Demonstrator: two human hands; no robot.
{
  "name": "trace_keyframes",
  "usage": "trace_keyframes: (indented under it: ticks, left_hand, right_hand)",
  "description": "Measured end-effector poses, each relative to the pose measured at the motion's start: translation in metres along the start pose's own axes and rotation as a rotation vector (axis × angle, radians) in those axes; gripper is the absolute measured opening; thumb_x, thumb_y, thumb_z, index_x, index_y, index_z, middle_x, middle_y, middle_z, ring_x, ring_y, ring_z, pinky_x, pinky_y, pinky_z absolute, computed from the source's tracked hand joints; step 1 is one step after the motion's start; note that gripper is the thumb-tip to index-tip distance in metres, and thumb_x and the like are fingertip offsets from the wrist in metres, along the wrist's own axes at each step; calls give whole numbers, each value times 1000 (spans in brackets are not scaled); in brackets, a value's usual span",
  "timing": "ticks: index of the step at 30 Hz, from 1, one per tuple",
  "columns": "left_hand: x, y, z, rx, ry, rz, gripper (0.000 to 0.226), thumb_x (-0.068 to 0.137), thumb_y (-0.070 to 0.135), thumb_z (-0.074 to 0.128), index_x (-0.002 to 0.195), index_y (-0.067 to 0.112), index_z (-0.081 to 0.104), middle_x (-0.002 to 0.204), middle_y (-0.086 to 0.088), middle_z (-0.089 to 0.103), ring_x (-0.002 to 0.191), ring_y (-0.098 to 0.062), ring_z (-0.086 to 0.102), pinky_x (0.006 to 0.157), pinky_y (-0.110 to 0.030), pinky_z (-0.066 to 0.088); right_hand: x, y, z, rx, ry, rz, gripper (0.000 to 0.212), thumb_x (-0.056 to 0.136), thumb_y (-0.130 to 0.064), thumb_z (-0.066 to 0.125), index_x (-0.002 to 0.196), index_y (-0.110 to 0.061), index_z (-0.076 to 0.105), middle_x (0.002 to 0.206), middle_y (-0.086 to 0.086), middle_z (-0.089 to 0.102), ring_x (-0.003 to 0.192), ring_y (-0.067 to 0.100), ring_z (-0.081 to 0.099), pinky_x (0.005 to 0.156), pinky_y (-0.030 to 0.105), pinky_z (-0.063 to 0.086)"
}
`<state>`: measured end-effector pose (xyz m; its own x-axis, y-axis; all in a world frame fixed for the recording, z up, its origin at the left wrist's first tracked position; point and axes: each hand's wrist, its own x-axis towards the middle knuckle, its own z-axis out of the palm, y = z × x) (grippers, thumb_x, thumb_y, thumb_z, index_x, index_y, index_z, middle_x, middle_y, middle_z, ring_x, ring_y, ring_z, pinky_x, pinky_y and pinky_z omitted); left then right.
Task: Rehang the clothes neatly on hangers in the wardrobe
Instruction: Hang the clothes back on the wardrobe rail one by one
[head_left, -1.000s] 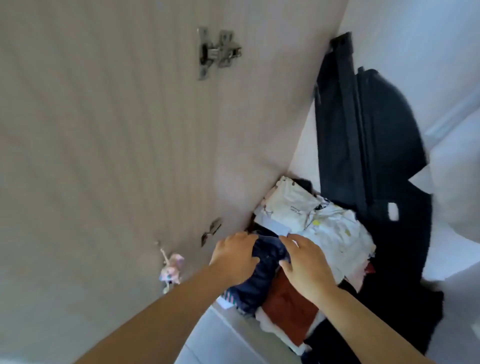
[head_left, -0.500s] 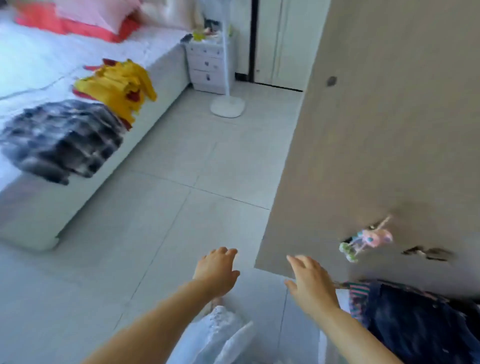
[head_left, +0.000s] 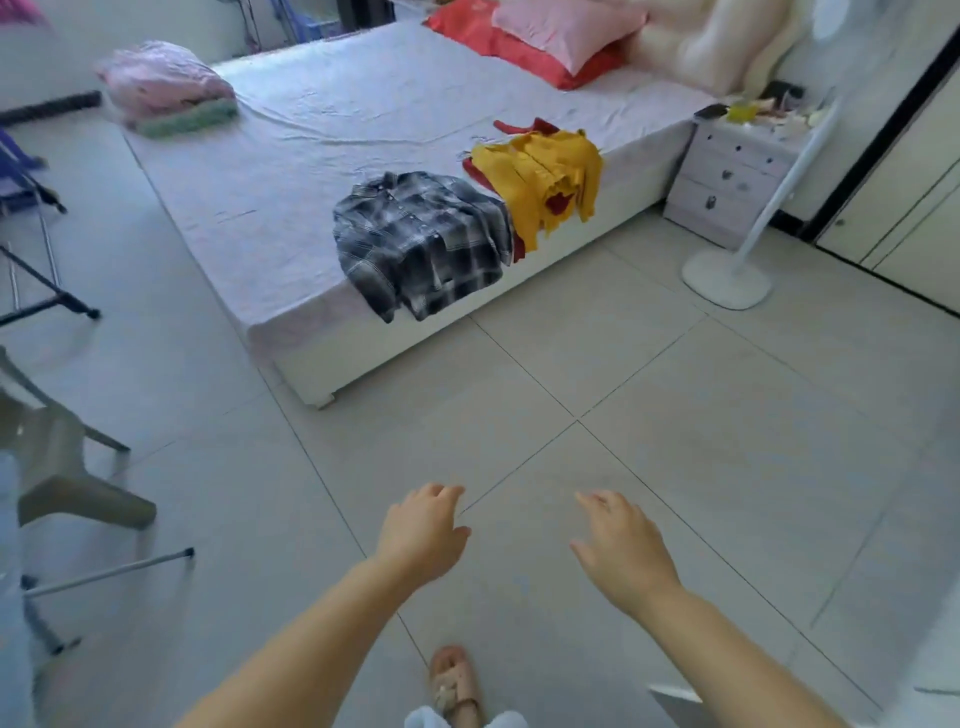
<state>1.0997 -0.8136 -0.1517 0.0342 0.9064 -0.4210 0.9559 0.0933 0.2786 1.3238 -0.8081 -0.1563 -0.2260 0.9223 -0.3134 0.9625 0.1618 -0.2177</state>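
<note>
Head view, left hand (head_left: 423, 535), right hand (head_left: 621, 551) empty, plaid shirt (head_left: 421, 241) on bed (head_left: 270, 171)

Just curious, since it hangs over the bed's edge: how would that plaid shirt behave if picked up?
Probably floppy: the plaid shirt droops over the bed edge. Likely light, being thin cloth. Pushed, it might slide off.

Plaid shirt (head_left: 423, 241) lies on bed (head_left: 291, 171), left of yellow garment (head_left: 540, 176).

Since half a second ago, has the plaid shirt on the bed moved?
No. The plaid shirt still drapes over the near edge of the bed, beside the yellow garment, as before; only the view has turned.
</note>
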Motion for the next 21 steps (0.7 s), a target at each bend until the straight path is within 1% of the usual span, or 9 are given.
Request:
trace_keyframes:
  ticks: [5, 10, 13, 17, 21]
  left_hand:
    - [69, -25, -47, -32, 36, -32, 53, 94, 38, 45, 142, 22, 29, 143, -3, 37, 129, -24, 36, 102, -35, 31]
    - [144, -33, -78, -137, 52, -96, 53, 94, 36, 46, 142, 23, 29, 144, -1, 35, 130, -22, 35, 104, -35, 30]
    - [199, -36, -99, -137, 86, -136, 53, 93, 37, 46, 141, 24, 29, 144, 0, 36, 130, -22, 35, 103, -34, 30]
    - [271, -36, -134, -156, 123, -241, 52, 92, 36, 46, 140, 24, 30, 143, 0, 35, 129, -22, 35, 102, -33, 30]
    - [328, -30, -175, -190, 139, -333, 51, 91, 34, 46, 139, 24, 32, 140, 0, 37, 127, -22, 37, 99, -33, 31]
  right_hand:
    - [89, -25, -31, -3, 5, -47, 54, 94, -37, 45, 143, -24, 27, 143, -3, 32, 128, 17, 35, 101, 28, 28]
    - [179, -26, -59, -14, -6, -90, 55, 93, -37, 46, 142, -24, 28, 143, -2, 32, 127, 18, 34, 103, 29, 26]
    - [247, -21, -76, -25, -31, -134, 55, 93, -37, 47, 143, -24, 27, 143, -2, 33, 129, 18, 33, 105, 29, 24]
    - [345, -16, -108, -79, -39, -227, 54, 93, -38, 47, 142, -23, 28, 141, -1, 35, 129, 18, 34, 103, 28, 26]
    - [425, -15, -144, -100, -108, -298, 54, 93, -37, 47, 142, -23, 29, 140, 0, 35, 128, 19, 35, 103, 29, 26]
